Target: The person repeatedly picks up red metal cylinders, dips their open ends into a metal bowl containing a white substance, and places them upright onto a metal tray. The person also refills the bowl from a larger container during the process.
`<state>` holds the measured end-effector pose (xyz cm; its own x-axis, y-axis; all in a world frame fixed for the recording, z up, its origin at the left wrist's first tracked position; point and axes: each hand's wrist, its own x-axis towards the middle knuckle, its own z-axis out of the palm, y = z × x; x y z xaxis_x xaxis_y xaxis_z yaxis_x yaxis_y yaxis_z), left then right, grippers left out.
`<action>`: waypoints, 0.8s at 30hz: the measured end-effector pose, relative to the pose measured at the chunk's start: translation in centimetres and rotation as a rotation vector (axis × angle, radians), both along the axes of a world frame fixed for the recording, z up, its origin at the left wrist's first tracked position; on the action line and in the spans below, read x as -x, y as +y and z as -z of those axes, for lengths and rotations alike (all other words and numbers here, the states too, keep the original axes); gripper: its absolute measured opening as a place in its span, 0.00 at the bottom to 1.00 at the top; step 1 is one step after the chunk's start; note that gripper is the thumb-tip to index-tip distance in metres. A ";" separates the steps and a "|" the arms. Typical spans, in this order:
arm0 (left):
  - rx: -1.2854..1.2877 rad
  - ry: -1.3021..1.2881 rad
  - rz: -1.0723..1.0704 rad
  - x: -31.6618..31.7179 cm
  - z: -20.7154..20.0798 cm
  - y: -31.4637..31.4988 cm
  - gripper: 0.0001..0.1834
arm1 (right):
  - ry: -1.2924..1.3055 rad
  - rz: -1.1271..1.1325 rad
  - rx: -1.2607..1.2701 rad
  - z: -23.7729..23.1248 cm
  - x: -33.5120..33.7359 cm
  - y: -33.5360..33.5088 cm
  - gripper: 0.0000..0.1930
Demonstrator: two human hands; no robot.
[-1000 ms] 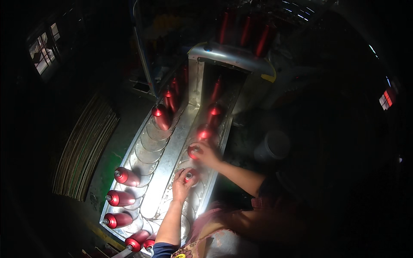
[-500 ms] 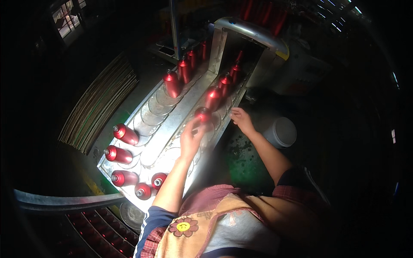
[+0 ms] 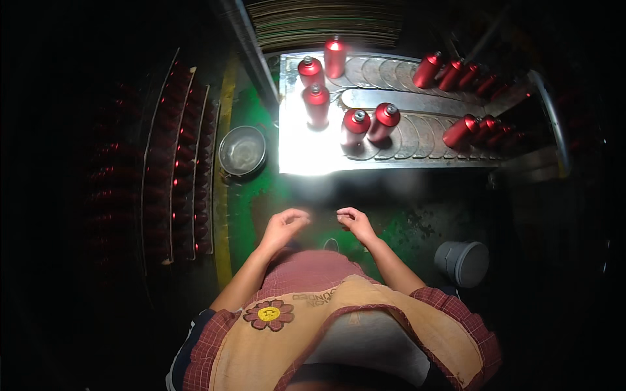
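Observation:
Both hands are in front of my apron, apart from each other and short of the conveyor's near edge. My left hand (image 3: 287,226) is open, its fingers loosely bent, with nothing in it. My right hand (image 3: 355,223) is likewise open and holds nothing. Beyond them is a brightly lit metal conveyor (image 3: 385,165) with overlapping round plates. Two upright red metal bottles, one (image 3: 356,127) beside another (image 3: 383,122), are the nearest to my hands. Farther back and left, a red bottle (image 3: 316,105) stands with two more by the conveyor's corner.
Red bottles (image 3: 463,132) line both lanes toward a dark metal-framed opening (image 3: 551,124) at right. Racks (image 3: 173,176) of many red bottles fill the left. A metal pan (image 3: 242,151) and a lidded bucket (image 3: 471,264) stand low. Flat sheets (image 3: 326,23) are stacked behind the conveyor.
My view has swung left. My left hand has come away from a bottle on the near lane, and both hands have drawn back toward my body. The bottle racks show more fully.

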<state>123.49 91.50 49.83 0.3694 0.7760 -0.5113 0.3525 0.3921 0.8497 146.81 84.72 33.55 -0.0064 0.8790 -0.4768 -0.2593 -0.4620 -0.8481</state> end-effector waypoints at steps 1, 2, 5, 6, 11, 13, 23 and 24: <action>-0.103 0.047 0.008 2.1 0.5 -0.2 0.09 | -0.009 -0.091 -0.038 -0.6 1.4 1.2 0.13; -0.205 0.047 -0.003 4.1 1.3 -0.9 0.09 | -0.029 -0.190 -0.035 -0.8 3.1 2.8 0.13; -0.265 0.093 -0.251 13.1 3.1 -1.6 0.10 | -0.100 -0.322 -0.090 -2.2 9.4 7.6 0.13; -0.276 0.064 -0.383 16.9 3.5 -2.3 0.11 | -0.129 -0.356 -0.065 -2.7 12.0 9.2 0.14; -0.590 0.333 -1.162 35.7 1.0 -5.0 0.17 | -0.285 -0.722 -0.476 -8.5 28.0 18.3 0.23; -0.891 0.359 -1.210 43.9 -2.8 -2.7 0.22 | -0.348 -0.723 -0.829 -13.4 38.2 23.6 0.26; -1.106 0.918 -0.686 59.9 -8.2 16.1 0.36 | -0.773 -0.659 -1.498 -24.3 72.7 39.0 0.30; -1.069 0.895 -0.710 60.3 -7.4 16.3 0.35 | -0.838 -0.663 -1.480 -23.6 73.3 39.3 0.28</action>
